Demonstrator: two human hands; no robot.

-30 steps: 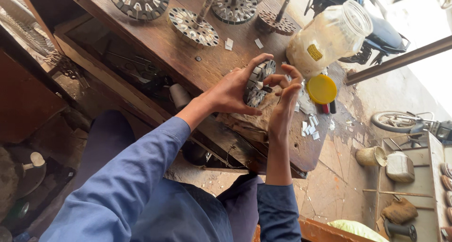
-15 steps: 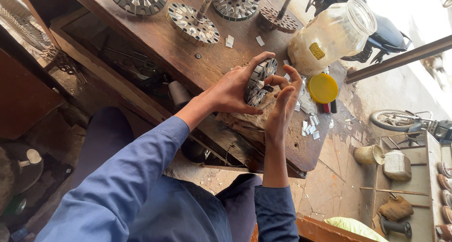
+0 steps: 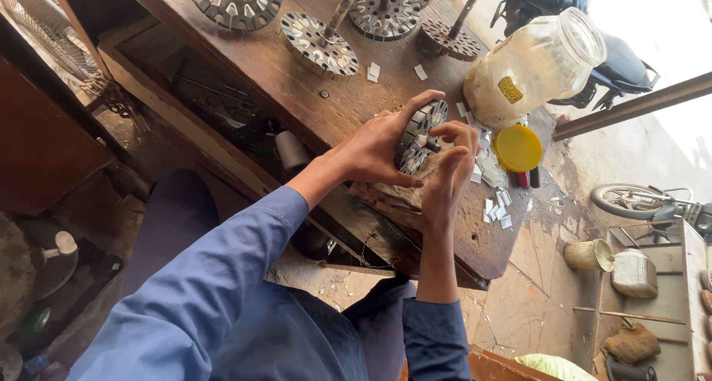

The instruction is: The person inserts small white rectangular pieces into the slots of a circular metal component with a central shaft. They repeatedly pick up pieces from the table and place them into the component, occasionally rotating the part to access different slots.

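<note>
slotted round metal core (image 3: 417, 135) — held on edge just above the wooden bench (image 3: 297, 77), near its front. left hand (image 3: 382, 147) cups it from behind, fingers curled over the rim. right hand (image 3: 449, 175) at its face, fingertips pinched at a slot; whether they hold a small white slip cannot be told. against a second ago: grip unchanged, core barely shifted. nearby: plastic jar (image 3: 530, 66), yellow lid (image 3: 518, 148), scattered white slips (image 3: 495, 203).

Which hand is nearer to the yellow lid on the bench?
The right hand. It works at the slotted metal disc, just beside the yellow lid but not touching it. The left hand grips the disc's far side, farther from the lid.
</note>
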